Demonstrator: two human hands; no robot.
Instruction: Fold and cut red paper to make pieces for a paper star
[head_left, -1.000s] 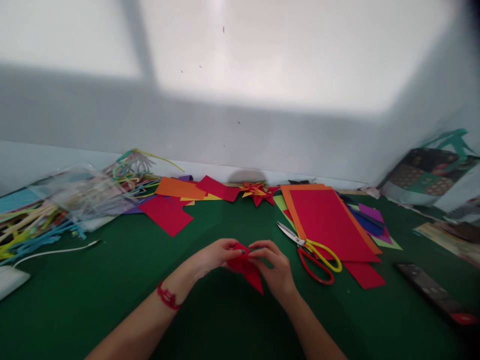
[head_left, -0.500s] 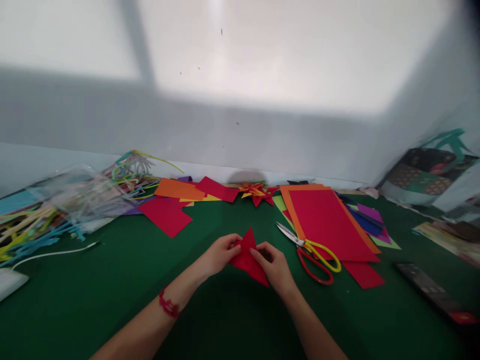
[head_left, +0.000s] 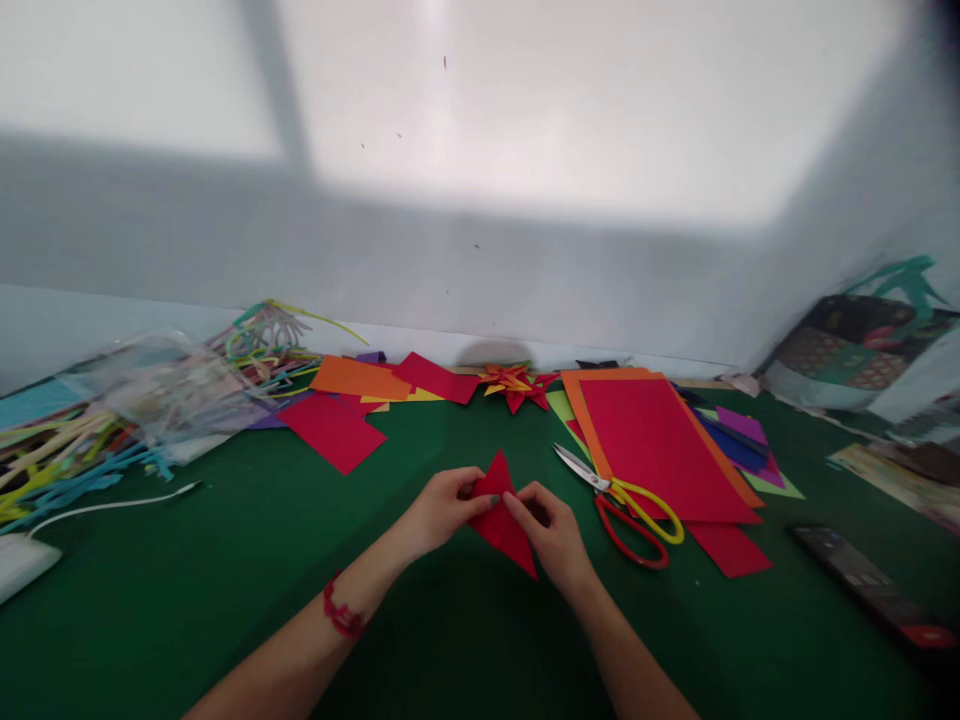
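Observation:
A folded piece of red paper (head_left: 501, 528), pointed at its top and lower right, is held above the green tabletop. My left hand (head_left: 448, 510) pinches its left side, thumb lying across the front. From the right, my right hand (head_left: 549, 525) grips the opposite edge with the thumb near the middle of the paper; its other fingers are curled and partly hidden. Closest to my right hand lie scissors (head_left: 602, 486) with one yellow and one red handle loop, blades slightly apart. Behind the paper, near the wall, sits a cluster of folded red, orange and yellow paper stars (head_left: 517, 386).
Red and orange sheets (head_left: 656, 440) are stacked right of centre. A phone (head_left: 862, 580) lies farther right. Loose red paper (head_left: 332, 430) and orange paper (head_left: 360, 378) lie left of centre. Pipe cleaners (head_left: 67, 465), a clear plastic bag (head_left: 176, 390) and a white cable (head_left: 112, 506) occupy the left.
My left thumb has slid farther right across the front of the red paper. The paper has tilted slightly, and both hands still hold it.

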